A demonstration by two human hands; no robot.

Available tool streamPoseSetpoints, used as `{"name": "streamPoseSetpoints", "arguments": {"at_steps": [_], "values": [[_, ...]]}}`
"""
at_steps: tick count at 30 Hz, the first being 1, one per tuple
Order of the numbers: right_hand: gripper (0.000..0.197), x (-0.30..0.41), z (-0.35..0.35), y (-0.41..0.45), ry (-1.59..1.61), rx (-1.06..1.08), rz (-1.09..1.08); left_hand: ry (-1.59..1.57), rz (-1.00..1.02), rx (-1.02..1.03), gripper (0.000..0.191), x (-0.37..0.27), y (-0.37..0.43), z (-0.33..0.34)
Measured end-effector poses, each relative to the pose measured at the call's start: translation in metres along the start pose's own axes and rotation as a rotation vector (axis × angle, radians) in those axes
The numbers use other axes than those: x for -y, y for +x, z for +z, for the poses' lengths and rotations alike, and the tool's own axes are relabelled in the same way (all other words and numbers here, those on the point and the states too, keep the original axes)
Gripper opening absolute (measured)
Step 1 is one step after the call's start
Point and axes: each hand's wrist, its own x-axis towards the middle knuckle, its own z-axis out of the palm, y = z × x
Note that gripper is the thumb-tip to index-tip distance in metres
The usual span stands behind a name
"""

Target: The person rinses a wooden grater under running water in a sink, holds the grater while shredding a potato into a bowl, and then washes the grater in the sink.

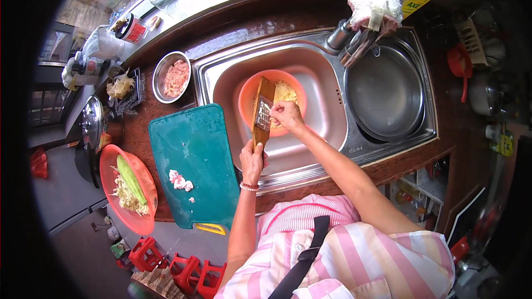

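Observation:
My left hand [251,161] grips the lower end of a wooden-framed grater [262,113], which is tilted over an orange plastic colander or basin [304,104] in the sink. Against the grater's metal face, the thumb and fingers of my right hand [288,115] are pinched together with a thin pale shred [268,108] at their tips. Yellowish shreds [285,92] lie inside the orange vessel, partly hidden by the grater and my right hand.
Left of the sink basin [322,133], a green cutting board [191,141] bears bits of pale pink meat or fat [180,180]. Minced meat fills part of a steel bowl [156,78]. An orange basket [149,220] holds shreds and a green vegetable [132,179]. A large metal pan [384,91] occupies the right basin.

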Motion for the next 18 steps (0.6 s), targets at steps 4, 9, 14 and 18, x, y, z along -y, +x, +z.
{"name": "streamPoseSetpoints", "arguments": {"at_steps": [4,9,14,18], "values": [[0.01,0.015,-0.025,-0.012,0.138,0.044,0.261,0.061,0.033,-0.068,0.019,-0.003,0.003,-0.002],[0.029,-0.003,-0.029,-0.015,-0.357,0.024,-0.067,0.085,0.039,-0.059,0.02,-0.005,0.002,-0.002],[0.021,0.022,-0.01,-0.015,-0.117,0.053,-0.009,0.015,0.05,-0.031,0.018,-0.001,0.002,0.006],[0.015,0.015,-0.01,-0.011,0.215,0.072,0.122,-0.119,0.065,0.01,0.017,0.003,0.005,0.003]]}}
